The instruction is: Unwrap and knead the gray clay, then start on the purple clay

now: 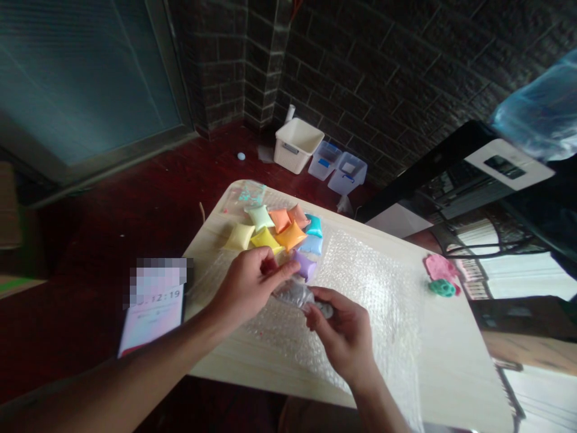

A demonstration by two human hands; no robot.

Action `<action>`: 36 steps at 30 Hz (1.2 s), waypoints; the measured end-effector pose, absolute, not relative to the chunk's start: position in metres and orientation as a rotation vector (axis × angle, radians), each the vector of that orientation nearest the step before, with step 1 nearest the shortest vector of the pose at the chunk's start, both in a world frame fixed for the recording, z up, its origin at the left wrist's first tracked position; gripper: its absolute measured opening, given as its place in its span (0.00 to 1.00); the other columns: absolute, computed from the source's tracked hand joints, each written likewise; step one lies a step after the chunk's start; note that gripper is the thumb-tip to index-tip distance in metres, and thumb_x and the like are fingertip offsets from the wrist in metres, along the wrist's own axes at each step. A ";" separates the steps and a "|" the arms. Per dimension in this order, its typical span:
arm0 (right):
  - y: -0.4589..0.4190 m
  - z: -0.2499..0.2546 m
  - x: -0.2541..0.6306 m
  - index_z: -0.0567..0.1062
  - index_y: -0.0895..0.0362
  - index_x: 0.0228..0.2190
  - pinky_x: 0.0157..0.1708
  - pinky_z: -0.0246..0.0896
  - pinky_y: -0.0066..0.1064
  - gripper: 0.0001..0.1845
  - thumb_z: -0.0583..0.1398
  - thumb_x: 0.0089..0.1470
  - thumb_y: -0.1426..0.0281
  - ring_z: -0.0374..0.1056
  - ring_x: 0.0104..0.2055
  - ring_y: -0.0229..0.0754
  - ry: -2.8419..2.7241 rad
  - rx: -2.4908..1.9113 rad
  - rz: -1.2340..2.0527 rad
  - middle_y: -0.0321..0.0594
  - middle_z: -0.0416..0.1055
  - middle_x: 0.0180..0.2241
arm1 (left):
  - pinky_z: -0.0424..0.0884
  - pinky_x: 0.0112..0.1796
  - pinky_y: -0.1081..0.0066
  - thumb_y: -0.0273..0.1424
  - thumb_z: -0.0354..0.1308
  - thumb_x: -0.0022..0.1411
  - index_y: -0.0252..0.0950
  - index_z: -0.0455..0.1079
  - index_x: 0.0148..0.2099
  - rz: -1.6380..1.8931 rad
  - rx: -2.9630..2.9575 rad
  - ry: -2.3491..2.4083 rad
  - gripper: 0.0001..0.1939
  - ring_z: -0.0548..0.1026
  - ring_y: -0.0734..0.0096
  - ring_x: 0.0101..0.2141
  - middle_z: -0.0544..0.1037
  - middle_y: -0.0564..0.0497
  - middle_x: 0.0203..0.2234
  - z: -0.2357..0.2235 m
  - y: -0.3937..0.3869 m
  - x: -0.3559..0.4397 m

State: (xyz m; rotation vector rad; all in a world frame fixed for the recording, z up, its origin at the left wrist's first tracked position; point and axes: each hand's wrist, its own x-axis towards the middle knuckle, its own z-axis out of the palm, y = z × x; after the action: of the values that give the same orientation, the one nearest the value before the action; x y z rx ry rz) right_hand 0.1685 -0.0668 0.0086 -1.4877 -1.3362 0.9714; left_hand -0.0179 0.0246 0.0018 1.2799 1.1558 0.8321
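A clear crinkled plastic packet with something grey in it [295, 294] is stretched between my two hands above the table. My left hand [256, 276] pinches its left end, thumb and fingers together. At the other end, my right hand [340, 328] grips it, and a grey lump [324, 309] shows by the fingers. Just beyond the left thumb lies a purple pillow-shaped packet [304, 265]. Behind it are several similar packets, among them a yellow packet [265, 239], an orange packet [292, 236], a pale green packet [259, 217] and a teal packet [314, 225].
Bubble wrap [360, 282] covers much of the wooden table [455, 361]. Pink and green lumps [442, 276] sit at its right side. A phone [153, 319] is at the left edge. On the floor beyond stand a white basket [293, 157] and two clear bins [345, 177].
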 end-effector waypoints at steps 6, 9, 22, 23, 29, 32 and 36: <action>-0.060 0.007 0.178 0.85 0.54 0.42 0.30 0.69 0.29 0.11 0.70 0.60 0.62 0.71 0.29 0.38 -1.186 -1.435 0.943 0.39 0.79 0.30 | 0.62 0.21 0.73 0.59 0.62 0.61 0.36 0.72 0.32 0.431 0.903 0.885 0.28 0.73 0.72 0.21 0.77 0.49 0.24 -0.002 0.023 -0.016; -0.058 0.008 0.180 0.85 0.53 0.41 0.32 0.73 0.30 0.10 0.72 0.58 0.62 0.75 0.30 0.39 -1.132 -1.399 1.007 0.40 0.82 0.35 | 0.63 0.25 0.74 0.56 0.68 0.58 0.34 0.72 0.29 0.456 0.880 0.775 0.28 0.71 0.75 0.22 0.76 0.51 0.22 -0.003 0.024 -0.017; -0.061 0.014 0.170 0.86 0.59 0.38 0.32 0.81 0.31 0.16 0.72 0.59 0.57 0.82 0.29 0.42 -0.911 -1.305 1.461 0.45 0.85 0.32 | 0.59 0.28 0.71 0.54 0.65 0.62 0.35 0.71 0.26 0.508 0.928 0.696 0.27 0.66 0.76 0.22 0.72 0.53 0.19 0.003 0.019 -0.015; -0.060 0.014 0.170 0.86 0.59 0.38 0.31 0.80 0.30 0.16 0.72 0.58 0.58 0.81 0.28 0.41 -0.897 -1.308 1.461 0.44 0.85 0.30 | 0.59 0.27 0.70 0.53 0.62 0.64 0.36 0.69 0.23 0.528 0.966 0.728 0.28 0.65 0.75 0.21 0.71 0.53 0.17 0.003 0.019 -0.014; -0.056 0.009 0.176 0.84 0.59 0.37 0.27 0.77 0.26 0.15 0.76 0.53 0.60 0.80 0.25 0.39 -0.786 -1.320 1.495 0.41 0.83 0.26 | 0.57 0.26 0.67 0.47 0.54 0.68 0.40 0.57 0.16 0.598 1.099 0.936 0.30 0.61 0.74 0.17 0.63 0.54 0.11 0.011 0.020 -0.017; -0.055 0.010 0.177 0.84 0.59 0.35 0.25 0.76 0.25 0.17 0.76 0.52 0.60 0.79 0.24 0.39 -0.713 -1.324 1.509 0.40 0.82 0.25 | 0.60 0.27 0.67 0.45 0.53 0.69 0.41 0.58 0.17 0.611 1.134 0.999 0.29 0.64 0.72 0.19 0.65 0.53 0.13 0.009 0.022 -0.021; -0.053 0.013 0.178 0.82 0.60 0.30 0.22 0.73 0.21 0.19 0.78 0.48 0.58 0.77 0.21 0.36 -0.583 -1.336 1.545 0.39 0.80 0.22 | 0.66 0.33 0.67 0.45 0.58 0.69 0.38 0.74 0.36 0.831 1.377 1.121 0.16 0.74 0.65 0.32 0.80 0.49 0.32 0.006 0.026 -0.026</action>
State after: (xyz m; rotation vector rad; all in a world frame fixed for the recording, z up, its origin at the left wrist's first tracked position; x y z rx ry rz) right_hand 0.1782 -0.0528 0.0128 -1.3357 -0.5828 1.5453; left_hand -0.0263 0.0259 0.0059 1.3772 1.1210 0.8314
